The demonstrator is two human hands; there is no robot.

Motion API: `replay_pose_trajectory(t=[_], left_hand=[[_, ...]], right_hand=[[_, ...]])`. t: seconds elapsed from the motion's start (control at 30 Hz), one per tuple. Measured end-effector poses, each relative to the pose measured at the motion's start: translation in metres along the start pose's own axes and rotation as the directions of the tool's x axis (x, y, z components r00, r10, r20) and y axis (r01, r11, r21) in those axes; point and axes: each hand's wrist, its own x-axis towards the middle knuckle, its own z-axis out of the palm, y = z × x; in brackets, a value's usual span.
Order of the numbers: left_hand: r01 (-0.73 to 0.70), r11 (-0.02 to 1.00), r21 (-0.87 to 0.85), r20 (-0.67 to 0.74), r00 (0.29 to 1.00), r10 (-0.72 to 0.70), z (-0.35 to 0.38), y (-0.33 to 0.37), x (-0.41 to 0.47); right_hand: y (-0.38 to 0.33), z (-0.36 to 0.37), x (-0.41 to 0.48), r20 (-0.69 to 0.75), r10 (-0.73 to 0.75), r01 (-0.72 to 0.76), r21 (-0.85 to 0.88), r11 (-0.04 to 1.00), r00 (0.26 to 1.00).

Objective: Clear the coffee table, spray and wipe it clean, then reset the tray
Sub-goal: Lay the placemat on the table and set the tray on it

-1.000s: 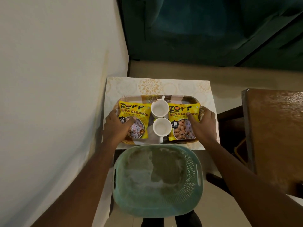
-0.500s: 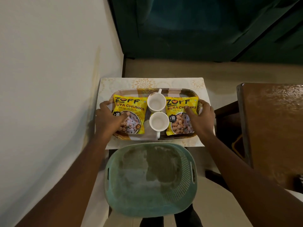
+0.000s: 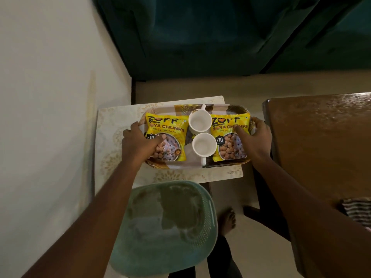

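Observation:
A patterned tray (image 3: 181,109) lies over a small table with a cream floral mat (image 3: 118,125). On it sit two yellow soya chunk packets, one on the left (image 3: 170,125) and one on the right (image 3: 224,125), with two white cups between them, the far cup (image 3: 199,120) and the near cup (image 3: 204,145). My left hand (image 3: 138,141) grips the tray's left edge, thumb over the left packet. My right hand (image 3: 255,137) grips the right edge, thumb on the right packet. The tray now overhangs the mat's right side.
A teal plastic basket (image 3: 166,227) sits just in front of the table, below my arms. A brown wooden table (image 3: 321,147) stands close on the right with a striped cloth (image 3: 357,209) at its near edge. A white wall runs along the left; a dark green sofa (image 3: 200,37) is behind.
Both hands keep hold of the tray, which has shifted to the right relative to the mat. The view has swung, so the wooden table looks nearer.

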Motion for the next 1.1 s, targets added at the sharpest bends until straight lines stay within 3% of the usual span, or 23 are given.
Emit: replay_pose_trajectory(t=[0.63, 1.1], left_hand=[[-0.065, 0.998, 0.02, 0.238, 0.97, 0.059, 0.153, 0.182, -0.055], [-0.007, 0.999, -0.046, 0.324, 0.946, 0.022, 0.244, 0.249, -0.078]], right_hand=[[0.102, -0.178, 0.114, -0.085, 0.132, -0.135, -0.03, 0.99, 0.988], [0.169, -0.24, 0.174, -0.137, 0.149, -0.162, -0.086, 0.983, 0.979]])
